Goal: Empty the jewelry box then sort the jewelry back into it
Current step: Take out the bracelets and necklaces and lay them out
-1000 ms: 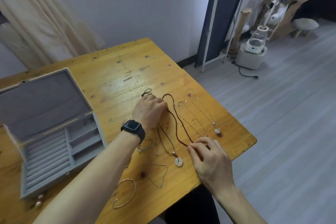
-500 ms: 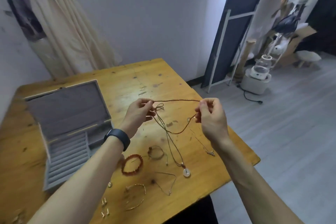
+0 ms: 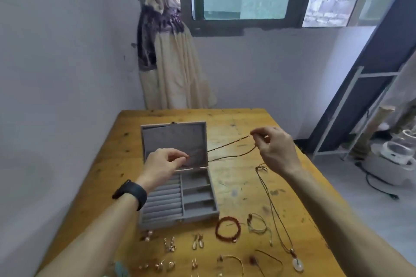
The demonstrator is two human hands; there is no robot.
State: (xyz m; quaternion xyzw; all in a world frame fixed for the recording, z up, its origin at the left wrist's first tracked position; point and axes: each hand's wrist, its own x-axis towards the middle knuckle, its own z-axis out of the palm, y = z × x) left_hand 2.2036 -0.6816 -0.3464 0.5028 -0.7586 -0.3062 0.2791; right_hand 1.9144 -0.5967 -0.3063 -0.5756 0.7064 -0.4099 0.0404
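Note:
A grey jewelry box [image 3: 195, 212] stands open on the wooden table [image 3: 236, 186], its lid [image 3: 173, 139] upright. My left hand [image 3: 163, 164] is raised in front of the lid and pinches one end of a dark red beaded necklace [image 3: 229, 143]. My right hand [image 3: 273, 148] pinches the other end above the table, so the strand hangs stretched between them. On the table lie a cord necklace with a white ring pendant [image 3: 297, 263], a red bead bracelet [image 3: 227, 228], a cord bracelet [image 3: 257, 225] and several earrings [image 3: 171, 245].
A wall runs close along the table's left side. A curtain [image 3: 175, 69] hangs behind the table under a window. To the right stand a dark panel with a white frame [image 3: 351, 105] and an appliance [image 3: 391, 159] on the floor. Thin bangles [image 3: 234, 262] lie near the front edge.
Both hands lifted the beaded necklace off the table and carried it left toward the box; my left hand now sits before the lid. My view swung up and left.

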